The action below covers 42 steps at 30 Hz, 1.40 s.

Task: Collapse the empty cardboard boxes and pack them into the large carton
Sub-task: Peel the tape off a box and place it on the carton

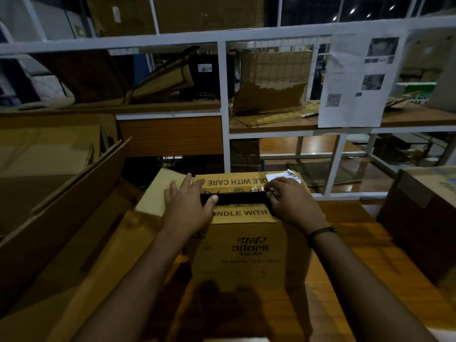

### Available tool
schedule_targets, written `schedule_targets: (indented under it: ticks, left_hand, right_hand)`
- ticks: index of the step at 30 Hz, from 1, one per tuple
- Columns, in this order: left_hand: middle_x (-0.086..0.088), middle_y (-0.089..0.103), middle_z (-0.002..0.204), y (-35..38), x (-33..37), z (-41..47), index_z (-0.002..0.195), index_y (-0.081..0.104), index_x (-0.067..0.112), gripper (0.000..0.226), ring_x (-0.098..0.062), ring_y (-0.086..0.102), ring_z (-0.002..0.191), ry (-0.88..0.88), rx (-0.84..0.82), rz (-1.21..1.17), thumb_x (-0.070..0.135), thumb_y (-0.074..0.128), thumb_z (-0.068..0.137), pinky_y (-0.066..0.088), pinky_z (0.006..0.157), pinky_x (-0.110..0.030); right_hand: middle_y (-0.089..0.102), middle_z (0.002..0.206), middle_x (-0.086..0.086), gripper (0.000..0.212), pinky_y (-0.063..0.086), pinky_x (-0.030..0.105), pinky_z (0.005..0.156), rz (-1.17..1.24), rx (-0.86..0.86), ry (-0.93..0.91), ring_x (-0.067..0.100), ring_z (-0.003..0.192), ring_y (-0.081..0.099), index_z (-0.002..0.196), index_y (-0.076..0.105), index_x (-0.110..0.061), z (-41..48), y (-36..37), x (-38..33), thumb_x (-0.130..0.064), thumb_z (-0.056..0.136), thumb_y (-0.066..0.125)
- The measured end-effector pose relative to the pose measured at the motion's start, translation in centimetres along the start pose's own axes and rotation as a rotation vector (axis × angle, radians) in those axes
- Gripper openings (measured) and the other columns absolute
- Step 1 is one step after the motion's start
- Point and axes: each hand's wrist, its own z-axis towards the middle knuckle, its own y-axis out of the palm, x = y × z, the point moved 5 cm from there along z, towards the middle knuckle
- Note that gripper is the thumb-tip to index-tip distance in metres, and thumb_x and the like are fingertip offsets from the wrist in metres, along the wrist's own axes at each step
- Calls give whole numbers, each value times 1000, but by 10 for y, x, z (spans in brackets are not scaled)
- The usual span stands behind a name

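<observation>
I see the wooden bench (370, 255) carrying the open large carton (61, 193) along its left edge and a printed cardboard box (246, 248) upright mid-bench. The left hand (187, 206) lies flat, fingers spread, on the box's top flaps. The right hand (291, 203) curls its fingers at the flap gap's right end; whether it grips, I cannot tell.
</observation>
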Motion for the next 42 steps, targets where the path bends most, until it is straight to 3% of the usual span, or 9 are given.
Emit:
schedule_targets:
  ticks: [5, 19, 22, 26, 28, 32, 35, 39, 42]
  left_hand:
    - [-6, 29, 166, 17, -13, -3, 152, 45, 24, 64, -30, 39, 145, -79, -81, -330, 54, 58, 98, 43, 111, -48]
    - [-9, 17, 168, 16, -14, -5, 157, 32, 27, 68, -36, 28, 149, -96, -82, -204, 53, 56, 99, 35, 114, -50]
    - [-2, 51, 135, -2, 3, -10, 130, 56, 28, 43, -23, 50, 124, 145, 177, -9, 51, 63, 95, 47, 94, -37]
    - [11, 67, 95, -2, 21, -12, 106, 72, 28, 27, -5, 60, 82, 304, 58, -28, 49, 56, 101, 49, 63, -23]
    - [10, 70, 115, -1, 22, -5, 119, 71, 30, 29, -7, 61, 100, 341, 23, -57, 47, 56, 101, 51, 76, -26]
    - [9, 42, 158, -4, 24, 13, 146, 50, 35, 47, -14, 37, 143, 348, 47, -67, 47, 56, 101, 41, 108, -39]
    - [6, 28, 167, -9, 31, 33, 152, 42, 37, 56, -18, 27, 151, 346, 97, -87, 45, 58, 100, 36, 114, -46]
    - [2, 23, 169, -1, 40, 72, 158, 30, 34, 67, -25, 21, 154, 321, -25, -14, 42, 61, 99, 30, 119, -53]
    - [-5, 37, 161, 15, 42, 90, 155, 34, 30, 64, -30, 34, 147, 283, -183, -2, 40, 62, 99, 38, 114, -54]
  right_hand:
    - [61, 132, 1, 32, 49, 37, 97, 2, 9, -2, 19, 121, 51, 131, 63, -23, 1, 0, 0, -33, 103, 51]
    - [59, 135, 0, 32, 49, 36, 98, 2, -2, 5, 18, 122, 51, 132, 62, -23, -3, -2, -4, -33, 103, 52]
    - [59, 135, -1, 32, 49, 35, 98, 4, -1, 4, 17, 121, 51, 132, 62, -25, -3, -2, -3, -33, 103, 52]
    - [57, 137, 1, 30, 46, 36, 100, -4, 30, 13, 19, 125, 48, 130, 63, -24, -5, -2, -2, -32, 102, 54]
    - [53, 137, 4, 30, 42, 41, 104, -43, 123, 29, 23, 130, 41, 126, 63, -24, -10, -6, -2, -36, 99, 58]
    - [47, 125, 6, 37, 45, 42, 94, -116, 301, -24, 24, 115, 41, 126, 58, -23, -18, -13, -6, -41, 94, 62]
    - [48, 120, 3, 36, 49, 38, 91, -72, 273, -42, 18, 109, 44, 126, 55, -21, -18, -12, -7, -40, 96, 61]
    - [51, 128, 0, 33, 47, 40, 101, -63, 141, 9, 18, 121, 44, 124, 60, -24, -11, -5, -2, -45, 99, 55]
    - [53, 132, -1, 36, 46, 40, 103, -65, 87, 24, 18, 123, 44, 127, 61, -25, -9, -3, 1, -47, 100, 53]
